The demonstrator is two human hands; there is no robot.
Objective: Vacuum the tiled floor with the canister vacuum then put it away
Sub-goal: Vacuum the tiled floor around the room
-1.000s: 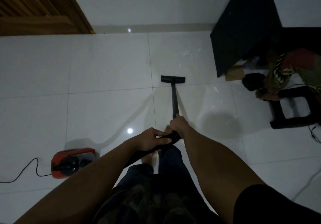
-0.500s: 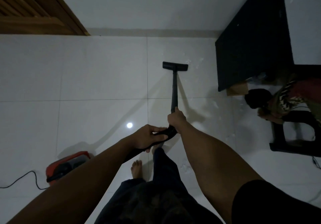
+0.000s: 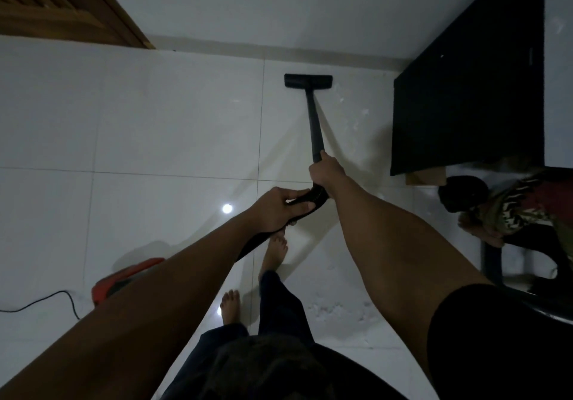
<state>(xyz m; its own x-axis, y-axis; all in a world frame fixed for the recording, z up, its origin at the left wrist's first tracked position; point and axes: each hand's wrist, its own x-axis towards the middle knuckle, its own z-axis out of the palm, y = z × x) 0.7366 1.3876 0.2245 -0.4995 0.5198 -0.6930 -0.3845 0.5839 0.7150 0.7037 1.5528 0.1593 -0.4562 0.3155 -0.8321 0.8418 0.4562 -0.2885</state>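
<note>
The black vacuum wand [image 3: 313, 120] runs from my hands to its flat floor nozzle [image 3: 308, 80], which rests on the white tiled floor [image 3: 155, 126] close to the far wall's skirting. My right hand [image 3: 326, 172] grips the wand's lower end. My left hand [image 3: 280, 210] is closed on the black hose [image 3: 305, 205] just behind it. The hose passes under my left forearm toward the red canister [image 3: 124, 278], which sits at the lower left, partly hidden by that arm.
A black power cord [image 3: 40, 302] trails left from the canister. A dark cabinet [image 3: 471, 83] stands at right, with a cardboard piece [image 3: 426, 178], a dark stool [image 3: 527, 263] and patterned cloth [image 3: 514, 210] beside it. A wooden door [image 3: 62, 5] is far left. My bare feet [image 3: 273, 252] stand mid-floor.
The nozzle has been pushed forward toward the far wall. I have stepped forward with it, and the canister now lies farther behind at left under my arm.
</note>
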